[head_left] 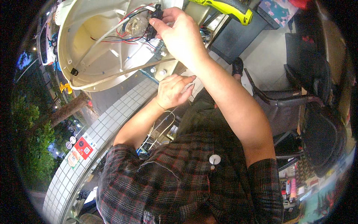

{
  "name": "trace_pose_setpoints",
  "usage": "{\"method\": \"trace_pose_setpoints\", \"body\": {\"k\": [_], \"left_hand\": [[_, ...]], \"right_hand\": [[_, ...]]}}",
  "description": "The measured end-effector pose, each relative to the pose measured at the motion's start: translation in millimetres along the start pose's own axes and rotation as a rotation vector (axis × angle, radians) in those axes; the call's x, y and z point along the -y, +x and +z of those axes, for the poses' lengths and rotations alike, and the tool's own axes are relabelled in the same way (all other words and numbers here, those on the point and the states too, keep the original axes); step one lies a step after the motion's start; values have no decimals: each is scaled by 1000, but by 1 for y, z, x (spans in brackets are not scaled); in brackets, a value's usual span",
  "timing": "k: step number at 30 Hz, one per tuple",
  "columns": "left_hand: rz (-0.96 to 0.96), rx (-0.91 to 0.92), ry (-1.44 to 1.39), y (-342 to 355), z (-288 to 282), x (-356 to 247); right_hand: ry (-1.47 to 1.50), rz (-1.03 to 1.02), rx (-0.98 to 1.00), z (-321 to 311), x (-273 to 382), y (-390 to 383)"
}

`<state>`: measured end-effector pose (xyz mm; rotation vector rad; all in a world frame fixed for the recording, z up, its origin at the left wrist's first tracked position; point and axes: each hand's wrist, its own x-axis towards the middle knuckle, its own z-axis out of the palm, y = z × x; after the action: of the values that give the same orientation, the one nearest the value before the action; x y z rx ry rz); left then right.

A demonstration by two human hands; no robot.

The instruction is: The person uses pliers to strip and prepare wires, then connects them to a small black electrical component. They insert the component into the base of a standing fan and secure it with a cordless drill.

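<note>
A large white plastic housing, with wires and a pale translucent round part inside, fills the upper left. My right hand grips a black plastic component at the housing's right side, thumb across it, red and dark wires nearby. My left hand is lower, just under a small ledge with white knobs, near my right wrist; its fingers are loosely bent with the thumb apart, and I see nothing held in it. A pale hose or rod runs across the housing's lower part.
A white tiled ledge curves along the left, beyond it trees and a trunk. A yellow-green tool lies at the top over a dark grey box. A black chair stands at the right, and loose cables hang below my left hand.
</note>
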<state>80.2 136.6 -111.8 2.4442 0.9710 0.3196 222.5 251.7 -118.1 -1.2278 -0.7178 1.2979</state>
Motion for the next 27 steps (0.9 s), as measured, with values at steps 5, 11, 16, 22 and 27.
{"method": "trace_pose_setpoints", "body": {"k": [5,11,16,22,27], "left_hand": [[-13,5,10,-1,0,-1],[5,-27,-20,1,0,0],[-67,-23,-101,-1,-4,0],[-294,-253,-194,0,-8,-13],[-758,-553,-852,17,-22,-27]], "right_hand": [[12,-12,7,0,-4,-2],[124,32,28,1,-8,-1],[-32,-10,108,-6,-5,-2],[-32,21,207,-13,-3,1],[-36,44,258,-20,3,4]]}}
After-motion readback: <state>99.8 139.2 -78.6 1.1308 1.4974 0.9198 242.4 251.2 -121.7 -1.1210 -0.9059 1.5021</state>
